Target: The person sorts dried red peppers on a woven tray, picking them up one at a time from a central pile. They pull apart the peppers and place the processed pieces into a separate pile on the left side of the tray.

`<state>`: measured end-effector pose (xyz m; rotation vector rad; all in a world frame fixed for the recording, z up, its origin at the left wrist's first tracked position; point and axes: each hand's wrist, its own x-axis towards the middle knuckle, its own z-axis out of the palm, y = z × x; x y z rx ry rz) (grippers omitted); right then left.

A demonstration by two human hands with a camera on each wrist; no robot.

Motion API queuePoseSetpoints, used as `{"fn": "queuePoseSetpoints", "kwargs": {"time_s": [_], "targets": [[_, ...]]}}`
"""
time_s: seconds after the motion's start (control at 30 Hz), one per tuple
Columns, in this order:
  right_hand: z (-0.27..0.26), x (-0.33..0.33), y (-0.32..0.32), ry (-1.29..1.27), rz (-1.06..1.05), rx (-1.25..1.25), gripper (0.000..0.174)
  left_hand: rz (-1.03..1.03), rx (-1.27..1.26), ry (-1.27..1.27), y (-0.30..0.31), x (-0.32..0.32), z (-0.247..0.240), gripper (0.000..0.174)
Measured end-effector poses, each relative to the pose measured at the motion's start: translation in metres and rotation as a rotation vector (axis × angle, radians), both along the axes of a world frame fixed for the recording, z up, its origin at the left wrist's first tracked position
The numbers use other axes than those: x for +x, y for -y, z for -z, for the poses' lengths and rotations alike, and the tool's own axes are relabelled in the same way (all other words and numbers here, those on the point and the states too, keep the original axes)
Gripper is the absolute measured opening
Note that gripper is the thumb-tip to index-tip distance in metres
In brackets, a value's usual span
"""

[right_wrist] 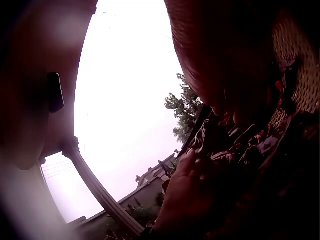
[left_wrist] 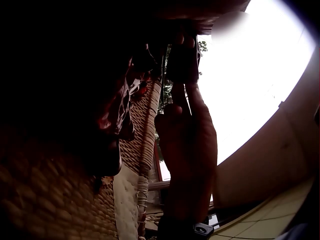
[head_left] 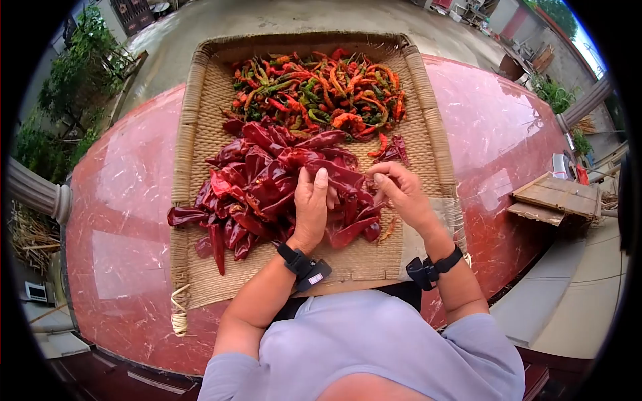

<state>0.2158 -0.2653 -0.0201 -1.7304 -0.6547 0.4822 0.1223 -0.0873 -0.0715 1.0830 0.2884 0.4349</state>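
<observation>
A large dark-red dried chili pepper [head_left: 340,175] lies across the space between my two hands, over the pile. My left hand [head_left: 311,208] holds it with the thumb up along its near side. At its right end, the thumb and forefinger of my right hand [head_left: 406,195] pinch together. Under and around both hands spreads a heap of glossy, wrinkled dark-red chilies [head_left: 244,175]. In the left wrist view my right hand [left_wrist: 189,150] reaches up to a dark shape; the right wrist view shows my left hand [right_wrist: 182,197] in shadow beside the chilies.
A shallow woven tray [head_left: 184,160] with a raised rim carries everything. Smaller red, orange and green chilies [head_left: 321,90] fill its far end. A few dark chilies [head_left: 394,150] lie apart at the right. Beyond are red marble flooring [head_left: 120,200] and a wooden stool [head_left: 558,195].
</observation>
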Motion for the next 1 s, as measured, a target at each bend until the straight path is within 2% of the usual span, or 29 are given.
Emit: {"fn": "queuePoseSetpoints", "kwargs": {"time_s": [0.03,0.1,0.13,0.2,0.23,0.37,0.47,0.5,0.6,0.83,0.93,1.0], "targets": [[0.005,0.009,0.002,0.218,0.102,-0.081,0.019,-0.033,-0.015,0.003,0.001,0.0,0.001,0.022],[0.016,0.032,0.011,0.624,0.272,-0.288,0.027,-0.042,0.052,0.068,0.001,0.0,0.0,0.029],[0.02,0.04,0.014,0.698,0.316,-0.384,0.029,-0.049,0.084,0.102,0.002,-0.001,-0.005,0.034],[0.024,0.052,0.017,0.842,0.402,-0.58,0.033,-0.089,0.112,0.157,0.004,-0.004,-0.015,0.071],[0.026,0.057,0.016,0.805,0.414,-0.644,0.041,-0.118,0.14,0.182,0.006,-0.004,-0.017,0.074],[0.035,0.073,0.006,0.777,0.415,-0.736,0.052,-0.145,0.334,0.211,0.009,-0.002,-0.012,0.083],[0.034,0.082,0.002,0.765,0.317,-0.791,0.054,-0.084,0.3,0.149,0.007,-0.003,-0.012,0.082],[0.031,0.083,0.0,0.69,0.275,-0.82,0.049,-0.081,0.297,0.132,0.007,-0.004,-0.013,0.081],[0.038,0.082,0.001,0.686,0.285,-0.801,0.04,-0.088,0.305,0.129,0.008,-0.005,-0.011,0.076],[0.035,0.069,0.019,0.505,0.313,-0.424,0.025,-0.024,0.343,0.156,0.006,-0.003,0.008,0.03],[0.022,0.053,0.017,0.338,0.294,-0.225,0.025,0.083,0.417,0.094,0.007,-0.005,0.005,0.033],[0.001,0.027,0.011,0.363,0.217,-0.214,0.024,0.128,0.504,0.095,0.01,-0.007,-0.007,0.033]]}}
